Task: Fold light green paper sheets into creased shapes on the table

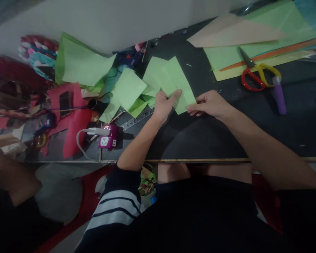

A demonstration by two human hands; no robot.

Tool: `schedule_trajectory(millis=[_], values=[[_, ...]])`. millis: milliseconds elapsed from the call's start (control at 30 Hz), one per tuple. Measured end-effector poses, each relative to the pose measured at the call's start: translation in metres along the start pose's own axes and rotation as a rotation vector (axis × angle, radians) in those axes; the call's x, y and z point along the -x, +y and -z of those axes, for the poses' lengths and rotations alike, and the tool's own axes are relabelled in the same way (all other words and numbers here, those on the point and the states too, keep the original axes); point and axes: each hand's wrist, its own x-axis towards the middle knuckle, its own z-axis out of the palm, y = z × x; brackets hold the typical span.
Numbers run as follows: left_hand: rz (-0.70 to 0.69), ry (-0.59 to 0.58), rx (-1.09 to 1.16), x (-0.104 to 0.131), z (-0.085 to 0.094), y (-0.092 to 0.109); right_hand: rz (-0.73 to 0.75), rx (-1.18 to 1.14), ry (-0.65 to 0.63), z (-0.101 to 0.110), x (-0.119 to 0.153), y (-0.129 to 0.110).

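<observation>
A sheet of light green paper (183, 82) with a crease down it is held between my two hands above the dark table. My left hand (164, 105) grips its lower left side, thumb lying on top and fingers curled beneath. At the lower right corner, my right hand (206, 103) pinches the edge between thumb and fingers. Behind and left of it lie more green pieces, among them a squarish green sheet (130, 88) that partly covers others. A clear ruler (135, 122) shows beneath them, near my left wrist.
Scissors (252, 72) with red and yellow handles lie at right beside a purple stick (279, 96). Coloured sheets (242, 30) spread behind them. At left are a purple power adapter (108, 137) with a white cable, red paper (77, 123) and another person's arm (13, 175).
</observation>
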Motion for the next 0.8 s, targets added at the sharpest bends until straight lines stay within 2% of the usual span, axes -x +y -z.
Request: schedule_trajectory(millis=[300, 467, 633, 733, 800], values=[[-0.002, -0.046, -0.041, 0.001, 0.001, -0.001, 0.018, 0.001, -0.005, -0.002, 0.001, -0.001], [0.028, -0.072, 0.011, 0.003, -0.001, 0.002, 0.039, -0.017, 0.013, -0.002, -0.002, 0.000], [0.119, -0.263, -0.015, 0.009, -0.002, 0.007, 0.186, -0.122, 0.203, -0.001, -0.007, 0.002], [0.151, -0.383, -0.078, 0.011, -0.001, 0.007, 0.276, -0.083, 0.272, -0.002, -0.008, 0.005], [0.173, -0.417, -0.113, 0.011, 0.000, 0.005, 0.319, -0.054, 0.320, -0.002, -0.007, 0.008]])
